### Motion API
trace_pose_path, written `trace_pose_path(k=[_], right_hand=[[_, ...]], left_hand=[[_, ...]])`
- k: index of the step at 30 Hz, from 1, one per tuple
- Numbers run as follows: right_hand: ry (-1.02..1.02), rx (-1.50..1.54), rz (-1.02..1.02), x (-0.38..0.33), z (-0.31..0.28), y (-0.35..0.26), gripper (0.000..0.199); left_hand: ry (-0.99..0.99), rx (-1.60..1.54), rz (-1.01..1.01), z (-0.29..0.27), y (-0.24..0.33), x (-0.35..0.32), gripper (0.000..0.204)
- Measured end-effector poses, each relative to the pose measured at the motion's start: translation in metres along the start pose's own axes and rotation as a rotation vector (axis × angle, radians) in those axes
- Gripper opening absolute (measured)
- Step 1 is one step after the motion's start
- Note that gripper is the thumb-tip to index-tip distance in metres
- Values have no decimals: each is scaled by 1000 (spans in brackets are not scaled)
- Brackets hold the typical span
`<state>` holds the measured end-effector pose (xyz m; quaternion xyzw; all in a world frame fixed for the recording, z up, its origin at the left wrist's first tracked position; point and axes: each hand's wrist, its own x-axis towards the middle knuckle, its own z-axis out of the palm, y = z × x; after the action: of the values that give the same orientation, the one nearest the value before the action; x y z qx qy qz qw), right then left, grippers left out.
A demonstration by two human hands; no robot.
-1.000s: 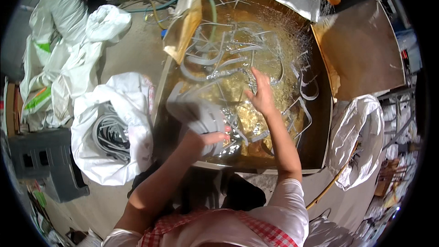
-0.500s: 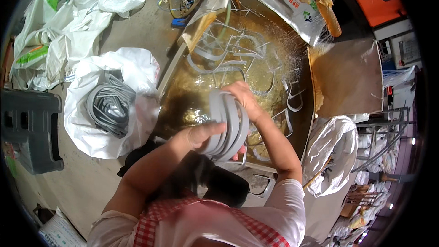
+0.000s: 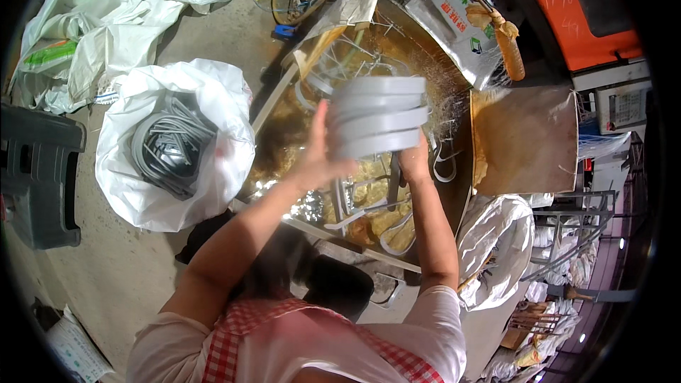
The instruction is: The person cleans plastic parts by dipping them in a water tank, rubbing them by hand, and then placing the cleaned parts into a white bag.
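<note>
A stack of several grey curved plastic strips [image 3: 379,117] is held up over a tub of brownish water, its layers blurred by motion. My right hand [image 3: 413,159] is closed round the stack's lower right end. On the left side my left hand [image 3: 316,152], smeared by movement, presses against the stack with its thumb pointing up. More grey strips [image 3: 365,216] lie in the water [image 3: 312,202] below and beyond my hands. To the left, a white sack [image 3: 120,181] stands open with a coil of grey strips [image 3: 174,145] inside.
Water splashes at the tub's far right, by a brown board [image 3: 525,142]. Wooden edging [image 3: 273,103] bounds the tub's left. A dark plastic stool [image 3: 42,177] stands far left, white sacks [image 3: 135,18] behind it. Another white sack [image 3: 496,241] is at the right, below an orange machine [image 3: 574,10].
Both hands have moved up and away from my body, out over the tub. The stack has turned from upright loops to layers lying crosswise.
</note>
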<state>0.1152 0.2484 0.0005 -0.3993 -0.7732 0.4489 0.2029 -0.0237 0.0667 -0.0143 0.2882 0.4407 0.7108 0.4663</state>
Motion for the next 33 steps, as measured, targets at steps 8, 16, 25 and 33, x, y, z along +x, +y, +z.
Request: trace_pose_path(k=[8,16,25,33], right_hand=[[-284,412,164,-34,-16,-32,63],[-483,1012,43,-51,11,-7,113],[-166,1157,331,-56,59,-18,64],[-24,-692,-156,-89,-29,99,27]], left_hand=[[341,-192,-269,-5,-9,8,39],[505,-864,-226,15,-29,9,51],[588,-283,81,-5,-46,20,37],[575,23,48,-54,-49,26,58]])
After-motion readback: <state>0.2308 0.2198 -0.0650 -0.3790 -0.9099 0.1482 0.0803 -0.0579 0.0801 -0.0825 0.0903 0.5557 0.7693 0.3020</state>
